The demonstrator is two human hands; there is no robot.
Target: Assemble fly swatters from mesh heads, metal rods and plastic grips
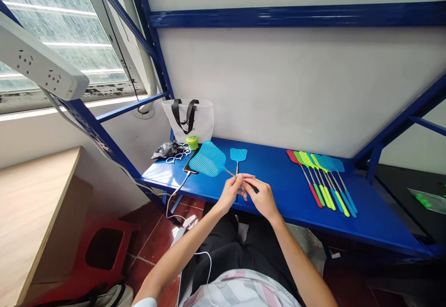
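A blue fly swatter (208,159) is held up above the desk, its mesh head pointing left. My left hand (230,191) pinches its metal rod. My right hand (258,195) is closed around the handle end, which the fingers mostly hide. Behind my hands, a second blue fly swatter (239,154) lies on the blue desk (272,181), its lower part covered by my hands. Off to the right, several fly swatters (322,181) with red, green, yellow and blue handles lie side by side in a fanned row.
At the desk's left stand a white tote bag (205,116) and a green tub (192,142), beside a black plastic bag (167,149) and a phone (191,162) with a white cable. A power strip (42,61) hangs upper left. A red stool (101,246) stands below left.
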